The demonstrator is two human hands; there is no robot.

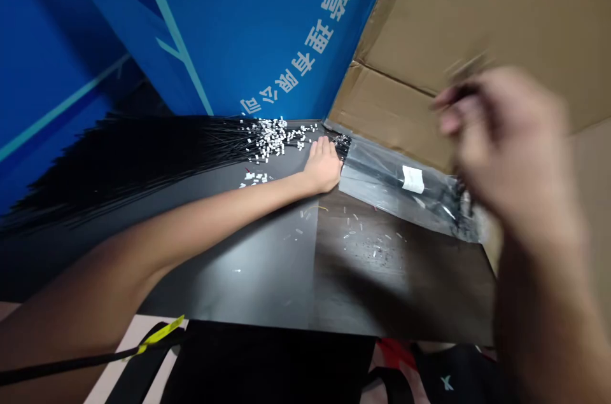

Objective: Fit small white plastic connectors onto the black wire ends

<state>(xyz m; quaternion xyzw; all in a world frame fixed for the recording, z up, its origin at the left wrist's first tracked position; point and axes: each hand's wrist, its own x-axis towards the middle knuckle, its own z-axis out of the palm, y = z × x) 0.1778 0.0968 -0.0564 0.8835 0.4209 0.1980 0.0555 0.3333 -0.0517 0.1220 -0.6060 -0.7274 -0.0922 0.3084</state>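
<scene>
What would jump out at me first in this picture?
A wide fan of thin black cables with white ends spreads at left, below a bright blue panel with white lettering. At right, the blurred right hand is raised. Mid-picture, the left hand rests by a clear plastic bag.

Clear bag [387,182] of black wires [342,144]
It lies aslant on the table [267,289], white label [413,179] up, wires protruding leftward.

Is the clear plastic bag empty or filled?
The bag isn't empty: black wires show through its plastic; how full, I can't tell.
</scene>
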